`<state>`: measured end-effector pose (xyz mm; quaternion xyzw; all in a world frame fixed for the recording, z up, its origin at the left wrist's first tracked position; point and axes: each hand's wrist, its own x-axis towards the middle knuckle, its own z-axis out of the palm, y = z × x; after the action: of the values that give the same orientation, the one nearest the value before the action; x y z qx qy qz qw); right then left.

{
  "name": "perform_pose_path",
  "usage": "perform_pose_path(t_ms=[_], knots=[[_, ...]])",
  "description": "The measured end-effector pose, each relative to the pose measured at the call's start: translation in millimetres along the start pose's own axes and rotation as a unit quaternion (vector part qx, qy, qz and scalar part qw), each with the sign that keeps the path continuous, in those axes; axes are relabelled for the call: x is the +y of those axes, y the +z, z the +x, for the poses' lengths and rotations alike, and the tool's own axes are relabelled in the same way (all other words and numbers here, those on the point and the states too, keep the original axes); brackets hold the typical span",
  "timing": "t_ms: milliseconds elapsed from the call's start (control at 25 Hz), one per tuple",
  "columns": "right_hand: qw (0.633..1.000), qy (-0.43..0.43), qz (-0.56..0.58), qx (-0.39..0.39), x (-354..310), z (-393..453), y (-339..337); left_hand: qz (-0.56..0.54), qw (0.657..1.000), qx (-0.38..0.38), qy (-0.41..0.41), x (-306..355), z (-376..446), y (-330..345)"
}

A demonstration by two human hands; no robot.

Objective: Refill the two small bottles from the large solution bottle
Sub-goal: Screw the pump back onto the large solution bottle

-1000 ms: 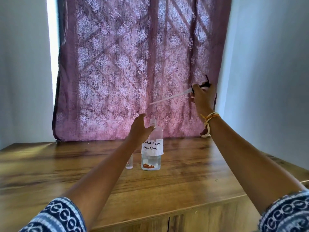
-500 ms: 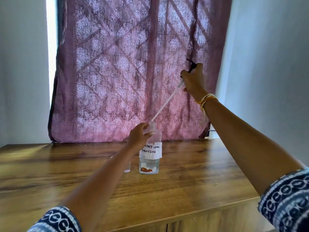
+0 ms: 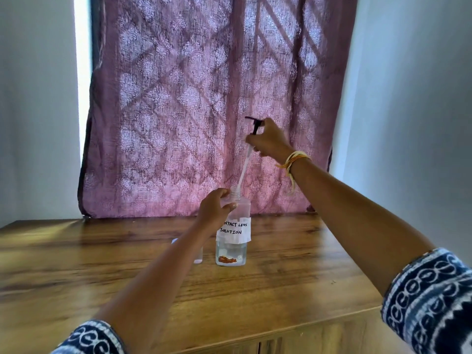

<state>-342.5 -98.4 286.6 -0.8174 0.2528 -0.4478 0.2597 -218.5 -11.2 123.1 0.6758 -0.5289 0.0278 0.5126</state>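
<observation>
The right hand (image 3: pixel 268 143) pinches the pump (image 3: pixel 255 126) above the large bottle (image 3: pixel 233 226); its tube slants down into the neck. The left hand (image 3: pixel 214 209) grips the bottle's shoulder.

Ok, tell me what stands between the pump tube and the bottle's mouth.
Nothing visible. The right hand holds the pump, and its tube runs straight down into the open neck of the large bottle. The left hand grips the shoulder, beside the neck.
</observation>
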Motion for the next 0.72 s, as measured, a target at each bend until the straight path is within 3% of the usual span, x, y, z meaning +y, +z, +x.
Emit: perform_pose_path(t_ms=[160,360,600,720], knots=[[0.997,0.023,0.010,-0.072,36.2,-6.6,31.7,0.005,1.000,0.008,0.007,-4.4,-1.2,0.8],[0.995,0.014,0.038,-0.089,60.9,-13.8,52.8,0.006,0.999,0.030,0.021,-9.5,-3.9,5.0],[0.991,0.009,0.048,-0.127,74.3,-26.1,60.3,-0.071,0.995,0.065,0.018,-19.5,-6.7,11.6],[0.984,0.007,0.111,-0.137,86.5,-35.0,64.2,-0.092,0.991,0.085,0.042,-25.9,-9.5,15.8]])
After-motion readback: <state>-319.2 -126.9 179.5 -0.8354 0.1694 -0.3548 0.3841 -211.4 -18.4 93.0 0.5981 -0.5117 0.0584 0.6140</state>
